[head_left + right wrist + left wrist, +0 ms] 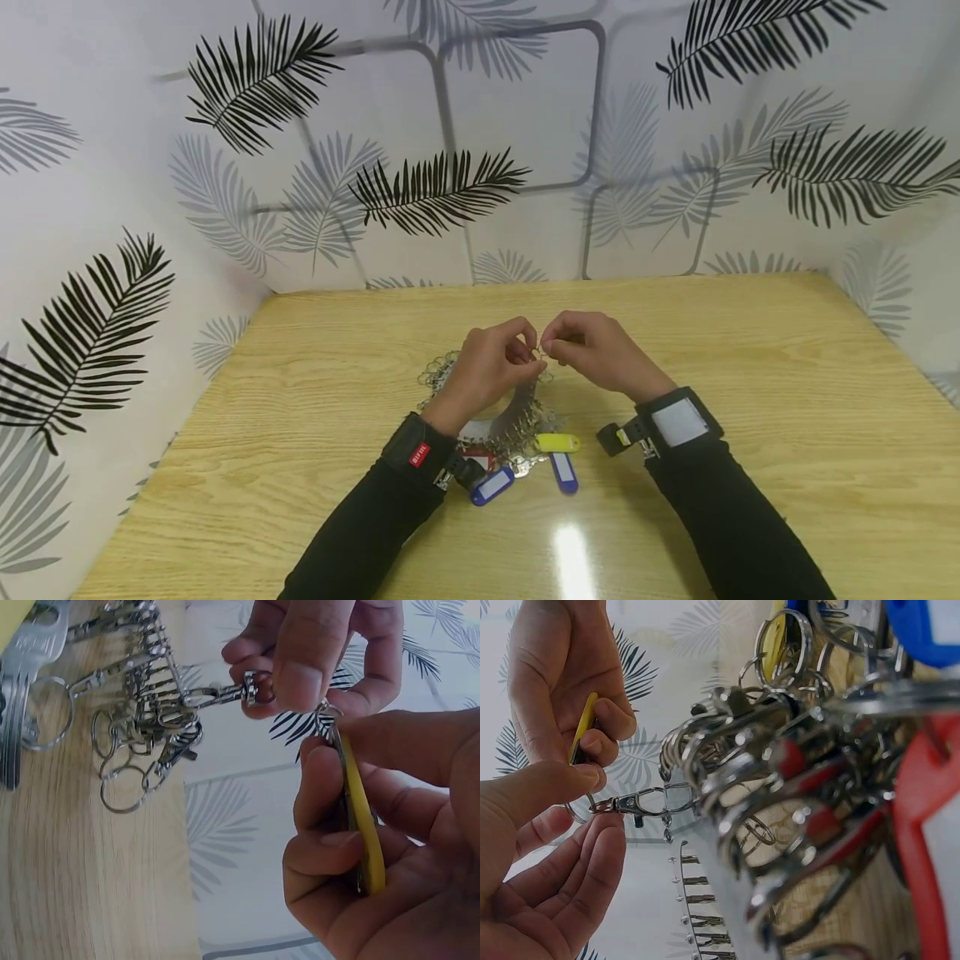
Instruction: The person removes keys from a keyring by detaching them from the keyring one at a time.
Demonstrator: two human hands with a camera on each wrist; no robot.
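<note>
My left hand (491,360) pinches a small split ring (576,813) at the end of a silver swivel clasp (634,804), between thumb and fingers. Close on its right, my right hand (598,352) grips a yellow key tag (366,825) together with a flat metal piece lying against it, perhaps a key. The tag's upper end meets the split ring at the left fingertips; whether it is threaded on cannot be made out. The clasp hangs from a round band (517,407) lined with many silver clasps and rings, partly hidden behind my left hand and wrist.
Blue tags (492,486), another yellow tag (557,442) and a red tag (478,458) lie at the band's near edge, with silver keys (525,465) among them. Everything stands on a wooden table (300,375) against a leaf-patterned wall (525,108). A camera (617,439) juts from my right wrist.
</note>
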